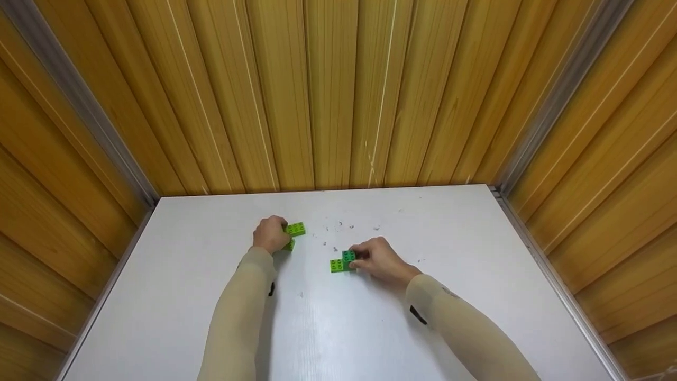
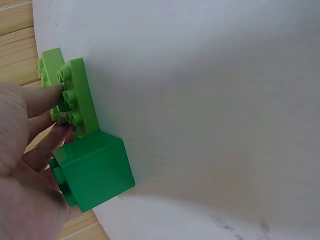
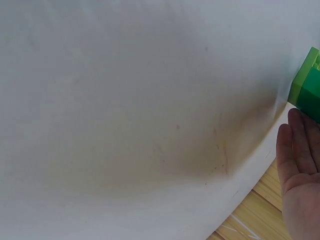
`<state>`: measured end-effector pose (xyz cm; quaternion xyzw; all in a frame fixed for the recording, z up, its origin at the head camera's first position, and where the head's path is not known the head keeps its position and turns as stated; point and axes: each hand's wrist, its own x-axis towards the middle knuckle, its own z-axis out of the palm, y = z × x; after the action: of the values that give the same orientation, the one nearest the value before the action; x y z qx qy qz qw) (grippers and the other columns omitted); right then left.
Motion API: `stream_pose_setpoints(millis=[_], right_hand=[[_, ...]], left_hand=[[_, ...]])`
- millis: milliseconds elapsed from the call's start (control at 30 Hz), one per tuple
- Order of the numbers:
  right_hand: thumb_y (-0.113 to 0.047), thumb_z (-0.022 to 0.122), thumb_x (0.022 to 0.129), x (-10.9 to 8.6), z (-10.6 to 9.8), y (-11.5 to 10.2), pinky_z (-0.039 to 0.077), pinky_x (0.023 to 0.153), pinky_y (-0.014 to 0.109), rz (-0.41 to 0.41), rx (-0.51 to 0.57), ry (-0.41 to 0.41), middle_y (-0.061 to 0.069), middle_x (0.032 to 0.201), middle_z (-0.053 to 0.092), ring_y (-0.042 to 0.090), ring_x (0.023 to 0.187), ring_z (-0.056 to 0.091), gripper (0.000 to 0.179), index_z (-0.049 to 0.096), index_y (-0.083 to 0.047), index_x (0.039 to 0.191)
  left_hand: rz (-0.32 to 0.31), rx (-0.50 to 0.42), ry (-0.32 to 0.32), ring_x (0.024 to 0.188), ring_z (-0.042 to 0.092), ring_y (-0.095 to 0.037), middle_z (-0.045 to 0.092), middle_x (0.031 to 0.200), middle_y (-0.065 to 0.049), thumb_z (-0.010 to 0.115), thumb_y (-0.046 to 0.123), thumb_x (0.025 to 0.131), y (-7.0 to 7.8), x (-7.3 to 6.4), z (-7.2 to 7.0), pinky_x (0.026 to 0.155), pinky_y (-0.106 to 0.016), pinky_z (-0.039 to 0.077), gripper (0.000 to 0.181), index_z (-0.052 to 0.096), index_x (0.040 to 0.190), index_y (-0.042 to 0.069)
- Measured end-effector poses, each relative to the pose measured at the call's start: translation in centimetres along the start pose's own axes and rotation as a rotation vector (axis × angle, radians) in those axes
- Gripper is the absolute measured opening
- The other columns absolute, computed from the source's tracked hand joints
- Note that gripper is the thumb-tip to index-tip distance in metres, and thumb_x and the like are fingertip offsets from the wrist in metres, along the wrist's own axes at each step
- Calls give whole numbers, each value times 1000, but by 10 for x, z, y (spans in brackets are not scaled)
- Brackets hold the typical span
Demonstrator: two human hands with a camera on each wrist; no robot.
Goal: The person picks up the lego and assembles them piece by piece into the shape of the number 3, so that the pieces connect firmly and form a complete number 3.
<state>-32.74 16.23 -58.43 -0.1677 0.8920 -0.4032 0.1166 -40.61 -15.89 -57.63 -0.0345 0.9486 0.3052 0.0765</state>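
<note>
In the head view my left hand (image 1: 271,234) is over two light green toy building bricks, one farther (image 1: 296,228) and one nearer (image 1: 289,245). The left wrist view shows its fingers bent round a light green brick (image 2: 86,97), beside a dark green block (image 2: 102,172). That block is hidden by the hand in the head view. To the right, my right hand (image 1: 382,260) pinches a dark green brick (image 1: 348,256) between thumb and finger. A light green brick (image 1: 337,265) adjoins its left side. The right wrist view shows straight outer fingers under this dark green brick (image 3: 310,97).
Everything lies on a white tabletop (image 1: 174,296), which has small dark marks behind and between the hands. Yellow wood-look panels (image 1: 328,95) rise along the back and both sides. Grey metal strips run in the corners.
</note>
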Motion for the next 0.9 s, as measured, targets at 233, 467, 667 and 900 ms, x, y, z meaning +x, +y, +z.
stream_pose_setpoints(millis=[233,467,667,900], right_hand=[[-18,86,101,0,0,-1,63,105,39,-8,-11,0,2,128,85,10,109,72,40,80,-11,140],[-19,85,102,1,-1,-1,64,103,40,-25,-27,-2,2,127,86,10,105,71,39,80,-10,139],[-20,85,102,1,0,-1,63,102,37,0,-31,-8,1,128,85,10,105,70,41,78,-11,142],[-18,85,102,1,1,1,61,99,36,-4,-28,0,-1,122,85,11,103,69,36,81,-14,137]], left_hand=[[37,15,18,135,70,-40,74,144,-24,75,9,101,-1,0,1,121,-60,55,46,71,145,-4],[45,-27,35,136,70,-39,74,145,-24,75,8,102,-3,-2,1,122,-56,56,45,71,145,-4],[36,-96,15,141,66,-39,70,150,-23,74,7,103,-2,-4,-3,126,-59,52,46,69,148,-2],[51,-143,19,140,66,-37,71,148,-20,73,8,102,-1,-7,-7,127,-57,52,46,70,147,0]])
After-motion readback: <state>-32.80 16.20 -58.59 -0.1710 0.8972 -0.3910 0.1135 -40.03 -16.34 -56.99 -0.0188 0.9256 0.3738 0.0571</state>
